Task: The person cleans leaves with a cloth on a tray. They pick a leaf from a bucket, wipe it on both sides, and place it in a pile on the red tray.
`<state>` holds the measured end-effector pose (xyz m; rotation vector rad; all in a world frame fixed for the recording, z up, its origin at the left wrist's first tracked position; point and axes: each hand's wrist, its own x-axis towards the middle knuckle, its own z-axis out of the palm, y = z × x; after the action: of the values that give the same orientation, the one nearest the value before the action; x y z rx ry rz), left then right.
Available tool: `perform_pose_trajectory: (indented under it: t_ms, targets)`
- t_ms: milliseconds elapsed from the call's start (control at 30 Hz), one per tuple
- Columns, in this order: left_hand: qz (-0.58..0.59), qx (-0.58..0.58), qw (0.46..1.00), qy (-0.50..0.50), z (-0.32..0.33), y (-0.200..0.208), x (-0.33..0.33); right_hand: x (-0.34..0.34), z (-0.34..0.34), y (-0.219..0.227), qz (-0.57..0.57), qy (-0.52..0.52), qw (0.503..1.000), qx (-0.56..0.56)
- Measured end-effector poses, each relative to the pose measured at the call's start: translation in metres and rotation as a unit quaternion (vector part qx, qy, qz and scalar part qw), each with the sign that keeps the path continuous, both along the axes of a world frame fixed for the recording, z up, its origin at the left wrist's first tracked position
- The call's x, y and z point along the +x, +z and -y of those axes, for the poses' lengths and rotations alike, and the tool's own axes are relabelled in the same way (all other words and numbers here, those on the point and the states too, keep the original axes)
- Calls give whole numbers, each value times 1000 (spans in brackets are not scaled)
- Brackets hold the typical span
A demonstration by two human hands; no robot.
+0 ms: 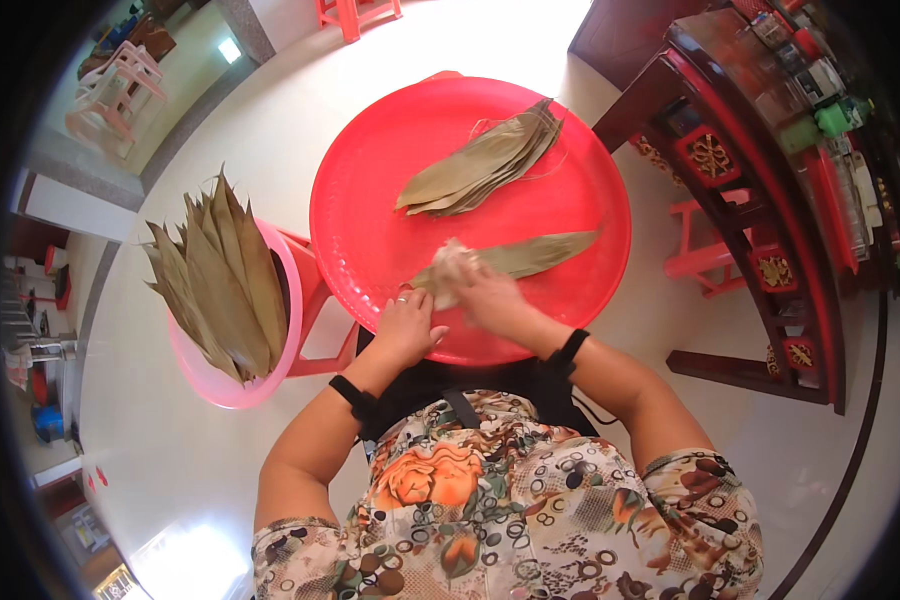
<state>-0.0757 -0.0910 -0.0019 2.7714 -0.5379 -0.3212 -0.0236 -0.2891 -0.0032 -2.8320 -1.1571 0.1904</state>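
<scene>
A long, dull-green bamboo leaf (552, 252) lies slantwise across the near half of a large round red tray (365, 170). My left hand (404, 328), a ring on one finger, is closed at the leaf's left end and keeps it by the tray's near rim. Bunched in my right hand (495, 303) is a whitish cloth (454, 262), pressed onto the leaf just right of my left hand. The leaf part beneath cloth and fingers is hidden. Farther back on the tray rests a stack of similar leaves (480, 168), with thin loose strands around its right end.
To my left, a pink basin (232, 398) holds many upright leaves (215, 275) and stands beside a red stool (320, 320). On the right is dark carved wooden furniture (760, 200) with another red stool (698, 250) behind it. A further red stool (355, 15) stands beyond the tray.
</scene>
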Motion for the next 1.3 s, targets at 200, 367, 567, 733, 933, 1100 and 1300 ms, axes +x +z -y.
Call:
perform_pose_trajectory:
  t_ms: [200,367,567,733,933,1100,1300]
  targets:
    - [-43,20,999,-2,1,8,5,56,119,0,-30,-227,965,-125]
    - [-42,42,998,-4,7,7,6,87,175,13,-43,-297,951,-72]
    - [14,35,999,1,2,3,-5,40,36,144,85,-161,976,-116]
    - [7,39,999,-30,3,5,3,7,-37,48,109,48,993,-10]
    - [-25,17,999,22,-9,5,-2,5,8,32,-108,-37,993,-33]
    - [5,30,1000,6,-4,6,13,45,142,0,-20,-241,966,-86]
    - [101,24,995,1,5,-18,32,65,164,47,-87,-320,941,69]
